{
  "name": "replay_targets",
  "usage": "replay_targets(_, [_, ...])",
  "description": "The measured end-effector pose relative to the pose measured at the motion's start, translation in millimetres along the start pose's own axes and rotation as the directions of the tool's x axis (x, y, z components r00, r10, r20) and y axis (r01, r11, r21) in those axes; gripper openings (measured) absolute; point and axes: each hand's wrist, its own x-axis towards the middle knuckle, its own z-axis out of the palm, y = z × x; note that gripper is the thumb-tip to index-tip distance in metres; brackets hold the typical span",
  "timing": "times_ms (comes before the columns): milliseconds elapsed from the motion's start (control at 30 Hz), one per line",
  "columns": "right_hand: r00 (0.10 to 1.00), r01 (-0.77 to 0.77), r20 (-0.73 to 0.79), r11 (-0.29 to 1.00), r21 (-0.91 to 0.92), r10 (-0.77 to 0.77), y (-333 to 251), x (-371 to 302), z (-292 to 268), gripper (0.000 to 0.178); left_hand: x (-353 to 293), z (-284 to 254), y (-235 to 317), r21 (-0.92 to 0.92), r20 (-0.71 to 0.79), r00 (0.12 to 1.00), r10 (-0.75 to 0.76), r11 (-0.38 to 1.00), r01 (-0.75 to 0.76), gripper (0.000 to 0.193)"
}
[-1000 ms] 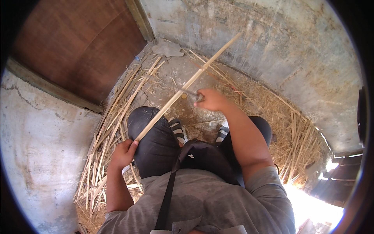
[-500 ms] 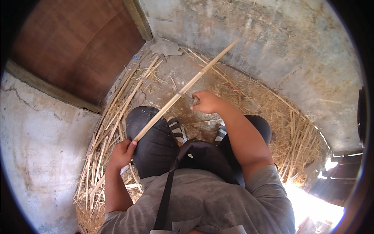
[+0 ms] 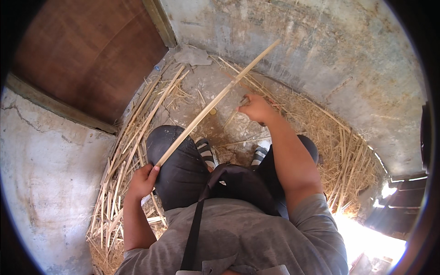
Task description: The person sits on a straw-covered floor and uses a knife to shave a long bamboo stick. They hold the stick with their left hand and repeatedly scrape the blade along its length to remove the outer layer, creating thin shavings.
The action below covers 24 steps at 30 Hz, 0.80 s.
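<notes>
My left hand [image 3: 143, 181] is closed round the near end of a long pale bamboo strip [image 3: 208, 109]. The strip slants up and to the right, over my left knee [image 3: 170, 144]. To the right of its upper half is my right hand [image 3: 256, 110], fingers closed on a small dark knife-like tool [image 3: 244, 99]; most of the tool is hidden by the fingers. A thin pale sliver [image 3: 231, 118] slants down from the fingertips, and whether it is held cannot be made out. My right hand is apart from the bamboo strip.
Split strips [image 3: 137, 133] lie piled along the left. Shavings and more strips [image 3: 337, 160] cover the floor at the right. Concrete walls [image 3: 293, 41] and a brown door panel [image 3: 91, 59] enclose the corner. My sandalled feet [image 3: 205, 151] are between my knees.
My right hand has moved up and to the right, farther from the strip. A small pale round spot now shows beside the strip's middle. My left hand stays in place.
</notes>
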Motion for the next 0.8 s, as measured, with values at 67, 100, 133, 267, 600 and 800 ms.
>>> replay_targets(67, [0.985, 0.165, 0.076, 0.98, -0.108, -0.157, -6.4, -6.4, 14.9, 0.056, 0.0, -0.3, 0.3, 0.005, 0.004, 1.0, 0.006, 1.0, -0.006, 0.049])
replay_targets(100, [0.955, 0.264, 0.174, 0.955, -0.138, -0.239, -18.6, -11.5, 19.2, 0.054, -1.2, -1.2, 1.7, 0.009, 0.003, 1.0, -0.001, 1.0, 0.001, 0.048])
replay_targets(133, [0.91, 0.363, 0.271, 0.918, -0.16, -0.313, -30.4, -16.2, 20.0, 0.053, -1.8, -2.0, 3.3, 0.012, 0.0, 1.0, -0.007, 1.0, 0.007, 0.048])
replay_targets(267, [0.89, 0.338, 0.385, 0.92, -0.2, -0.243, -57.5, -27.6, 13.2, 0.055, -4.1, -2.5, 1.3, 0.01, -0.005, 1.0, -0.021, 1.0, 0.021, 0.048])
replay_targets(600, [0.987, 0.138, 0.102, 0.985, -0.105, -0.127, -15.5, -12.7, -5.1, 0.062, -1.1, 0.3, 1.0, -0.032, 0.005, 1.0, -0.007, 0.999, 0.007, 0.049])
replay_targets(800, [0.833, 0.467, 0.414, 0.867, -0.173, -0.366, -47.0, -25.6, 41.9, 0.055, -2.5, -3.0, 6.9, 0.03, 0.006, 1.0, -0.023, 0.999, 0.023, 0.05])
